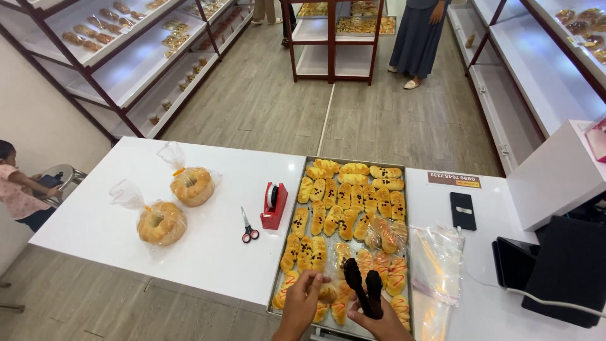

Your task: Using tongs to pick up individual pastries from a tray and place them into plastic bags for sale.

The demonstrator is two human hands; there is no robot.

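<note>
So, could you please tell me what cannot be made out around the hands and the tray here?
- Right hand: its lower part is cut off by the bottom edge; how it grips the dark tongs is unclear.
- Left hand: hides the bun under its fingers.
- Tray: near edge hidden by both hands.

Counts, approx. where crowded: 1 baking tray (297, 228) w/ roughly 40 small glazed buns (344, 196), too packed for an exact no. 2 bagged ring breads (162, 222) on worktop (208, 252). 1 pr scissors (249, 226). 1 red tape dispenser (274, 205). 1 black phone (463, 210). 1 pr dark tongs (363, 288). 1 stack clear bags (437, 256). 2 hands: left hand (304, 303), right hand (385, 322).
</note>
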